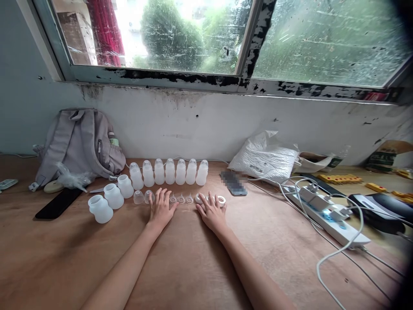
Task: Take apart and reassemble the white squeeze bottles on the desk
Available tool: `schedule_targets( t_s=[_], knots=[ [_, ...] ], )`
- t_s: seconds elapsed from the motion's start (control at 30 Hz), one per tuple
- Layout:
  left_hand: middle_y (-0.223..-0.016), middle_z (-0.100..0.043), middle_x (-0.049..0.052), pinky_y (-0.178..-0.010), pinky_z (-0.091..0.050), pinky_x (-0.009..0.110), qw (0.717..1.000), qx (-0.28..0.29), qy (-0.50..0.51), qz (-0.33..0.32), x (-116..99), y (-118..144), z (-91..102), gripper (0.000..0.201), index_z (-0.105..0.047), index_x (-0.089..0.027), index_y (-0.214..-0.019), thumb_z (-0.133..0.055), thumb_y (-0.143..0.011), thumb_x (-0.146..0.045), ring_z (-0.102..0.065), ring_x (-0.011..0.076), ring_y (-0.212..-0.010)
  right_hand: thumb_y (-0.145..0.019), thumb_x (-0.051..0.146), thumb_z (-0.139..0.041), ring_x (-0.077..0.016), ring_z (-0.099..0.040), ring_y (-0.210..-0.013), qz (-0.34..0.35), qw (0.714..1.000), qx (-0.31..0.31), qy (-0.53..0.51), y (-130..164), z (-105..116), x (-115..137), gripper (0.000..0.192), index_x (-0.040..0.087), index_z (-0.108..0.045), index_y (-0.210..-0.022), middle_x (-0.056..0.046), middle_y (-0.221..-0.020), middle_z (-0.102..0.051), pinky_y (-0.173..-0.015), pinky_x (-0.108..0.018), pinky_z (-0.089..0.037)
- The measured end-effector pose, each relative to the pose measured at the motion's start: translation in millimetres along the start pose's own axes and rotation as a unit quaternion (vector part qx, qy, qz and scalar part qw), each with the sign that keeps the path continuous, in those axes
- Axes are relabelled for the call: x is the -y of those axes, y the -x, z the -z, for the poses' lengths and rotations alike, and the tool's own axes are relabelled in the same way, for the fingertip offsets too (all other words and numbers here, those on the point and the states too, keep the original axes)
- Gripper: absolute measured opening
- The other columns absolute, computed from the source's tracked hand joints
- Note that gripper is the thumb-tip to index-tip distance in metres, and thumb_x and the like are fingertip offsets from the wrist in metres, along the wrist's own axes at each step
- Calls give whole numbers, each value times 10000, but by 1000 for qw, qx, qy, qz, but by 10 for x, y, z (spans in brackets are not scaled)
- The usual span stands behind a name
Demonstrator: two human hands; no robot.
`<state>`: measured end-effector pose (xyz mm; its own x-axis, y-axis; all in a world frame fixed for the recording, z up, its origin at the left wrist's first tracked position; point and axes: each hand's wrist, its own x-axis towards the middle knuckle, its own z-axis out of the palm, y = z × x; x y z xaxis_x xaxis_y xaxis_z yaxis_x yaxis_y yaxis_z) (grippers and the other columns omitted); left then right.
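Observation:
My left hand [160, 209] lies with fingers spread beside the clear domed caps [138, 197], partly covering one of them. Between my hands sit a few clear bottle nipples [181, 198] in a row. My right hand [212, 213] is spread over the white collar rings [221, 200], hiding part of them; whether the fingers press on them I cannot tell. Behind my hands stands a row of several capped white baby bottles [170, 172]. To the left, three open bottle bodies [100, 209] stand upright in a slanting line.
A grey backpack [77, 142] leans on the wall, with a black phone [58, 204] before it. On the right are another phone [235, 183], a silvery plastic bag [266, 157], a power strip [332, 219] with loose white cables [318, 269], and a black-and-white device [380, 209].

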<state>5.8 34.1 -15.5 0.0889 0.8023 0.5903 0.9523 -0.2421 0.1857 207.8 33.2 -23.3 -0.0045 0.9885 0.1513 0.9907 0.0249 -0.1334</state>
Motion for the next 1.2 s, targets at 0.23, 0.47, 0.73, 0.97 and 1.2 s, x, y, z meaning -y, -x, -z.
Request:
schedule_targets(
  t_s=[0.23,0.47,0.73,0.97,1.2],
  knots=[
    [-1155,-524,133,-982,-192,496,999,-44,20,-12,-10,-14,13,374,-531,-169,-1073,-473,-784,-397,-405,284,-1134,-857,493,-254,-303,-143,-1287,66,997,1,-35,-118,13,-194,451,388,-283,-1295,-18,-1410,-232,-947,-603,-93],
    [-1096,-550,104,-945,-285,370,990,-138,11,5,359,-464,424,238,-581,-168,-951,-417,-814,-274,-427,235,-1094,-858,440,-322,-267,-267,-1243,81,979,-153,-108,-149,52,-205,401,308,-433,-1220,-32,-1324,-396,-965,-522,-176],
    [-932,-610,177,-918,-182,517,976,-70,-108,176,986,-1023,693,330,-569,-113,-958,-479,-746,-350,-442,325,-1022,-839,388,-395,-238,-421,-1104,91,953,-241,-161,-150,54,-182,337,214,-536,-1091,-71,-1113,-577,-916,-420,-265],
    [-806,-620,91,-823,-324,424,969,-157,-54,185,799,-975,1066,304,-569,-180,-863,-503,-726,-442,-518,273,-879,-842,350,-395,-233,-461,-1043,111,925,-282,-231,-120,140,-144,287,186,-578,-991,-77,-999,-619,-899,-415,-309],
    [-1041,-515,63,-555,-435,230,893,-267,323,161,182,-562,1267,381,-422,-189,-1051,-496,-765,-430,-552,110,-650,-825,466,-372,-183,-587,-781,61,827,-87,-552,124,436,182,380,200,-510,-1058,-86,-975,-589,-645,-310,-489]
  ],
)
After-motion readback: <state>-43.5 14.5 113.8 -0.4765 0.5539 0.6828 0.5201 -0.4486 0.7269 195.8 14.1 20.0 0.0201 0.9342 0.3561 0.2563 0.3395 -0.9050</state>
